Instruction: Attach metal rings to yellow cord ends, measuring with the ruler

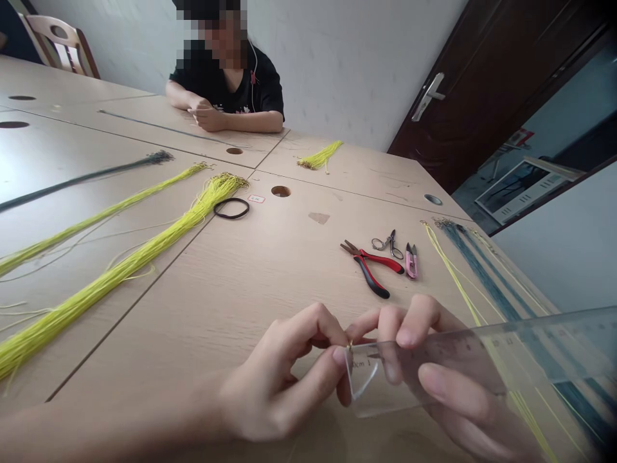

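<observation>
Left hand [284, 379]: I'm pinching a gold clasp [350, 345] | Right hand [460, 399]: I'm gripping the clear ruler [496, 354], which is reaching the left fingertips [339, 357]

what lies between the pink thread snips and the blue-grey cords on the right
Thin yellow cords, in the head view; lower down they show through the clear plastic ruler.

Clear ruler [506, 354], slanting up rightward, gold fitting [350, 346] at zero end
</observation>
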Action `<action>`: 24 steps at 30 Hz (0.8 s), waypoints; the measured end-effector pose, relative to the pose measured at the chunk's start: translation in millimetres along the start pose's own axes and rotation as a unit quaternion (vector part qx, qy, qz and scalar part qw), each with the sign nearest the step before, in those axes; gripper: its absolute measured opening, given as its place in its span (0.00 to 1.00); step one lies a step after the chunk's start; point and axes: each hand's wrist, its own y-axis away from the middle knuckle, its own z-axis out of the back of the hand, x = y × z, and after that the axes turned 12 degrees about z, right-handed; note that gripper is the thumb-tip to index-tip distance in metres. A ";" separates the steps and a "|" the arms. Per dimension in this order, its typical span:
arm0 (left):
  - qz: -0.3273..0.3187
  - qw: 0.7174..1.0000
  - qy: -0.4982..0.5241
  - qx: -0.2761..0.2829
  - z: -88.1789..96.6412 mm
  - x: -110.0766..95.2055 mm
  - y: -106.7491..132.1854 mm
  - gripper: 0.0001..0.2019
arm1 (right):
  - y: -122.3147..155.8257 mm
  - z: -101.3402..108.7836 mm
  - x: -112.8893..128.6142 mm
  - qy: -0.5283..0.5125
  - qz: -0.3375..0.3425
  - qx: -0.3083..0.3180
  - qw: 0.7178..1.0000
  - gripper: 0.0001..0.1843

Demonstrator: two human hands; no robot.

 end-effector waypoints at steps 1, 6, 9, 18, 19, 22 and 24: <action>0.021 1.000 0.015 -0.013 0.8 -0.1 -1.7 0.07 | 0.4 1.5 0.6 -0.001 0.004 -0.004 1.000 0.05; 0.079 0.982 0.084 -0.149 8.8 -0.1 -16.1 0.09 | -5.1 9.9 5.9 0.083 -0.109 -0.026 0.990 0.19; 0.091 0.975 0.089 -0.180 12.4 0.8 -20.8 0.10 | -11.6 9.1 7.2 0.165 -0.296 -0.030 0.941 0.24; 0.110 0.978 0.093 -0.149 10.8 1.4 -19.3 0.09 | -8.7 5.0 -11.2 0.292 -0.438 0.008 0.850 0.20; 0.113 0.978 0.090 -0.148 10.5 1.1 -19.4 0.09 | -7.5 5.4 -13.4 0.304 -0.443 0.014 0.843 0.21; 0.121 0.979 0.081 -0.145 9.6 -0.5 -19.2 0.10 | -3.7 7.0 -20.0 0.329 -0.454 0.031 0.828 0.22; 0.125 0.979 0.073 -0.145 8.9 -1.8 -19.0 0.10 | -0.9 8.4 -23.8 0.340 -0.455 0.043 0.822 0.22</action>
